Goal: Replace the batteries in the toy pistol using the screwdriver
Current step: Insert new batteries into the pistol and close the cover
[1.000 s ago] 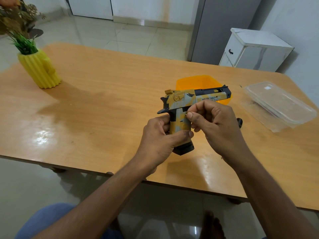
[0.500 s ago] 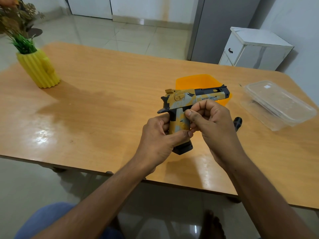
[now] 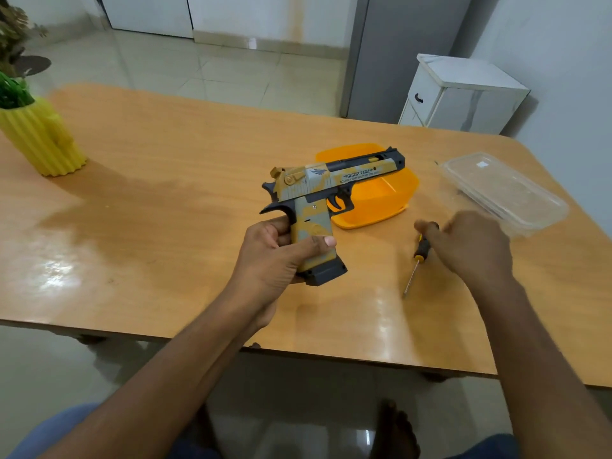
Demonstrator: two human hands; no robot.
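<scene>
The toy pistol (image 3: 331, 190), yellow and grey camouflage with a black slide and black magazine base, is held upright above the table with its barrel pointing right. My left hand (image 3: 275, 256) grips its handle, thumb across the side panel. A screwdriver (image 3: 418, 256) with a black and yellow handle lies to the right, its thin shaft pointing toward me. My right hand (image 3: 470, 246) is blurred, with its fingertips at the far end of the screwdriver's handle. The blur hides whether they grip it.
An orange plastic container (image 3: 374, 210) sits behind the pistol. A clear plastic box (image 3: 503, 190) lies at the right, near the table's edge. A yellow ribbed vase (image 3: 39, 137) with a plant stands at the far left. The wooden table (image 3: 165, 226) ends close to me.
My right hand has left the pistol's grip and swung right to the screwdriver's handle. My left hand still holds the pistol, now fully in view.
</scene>
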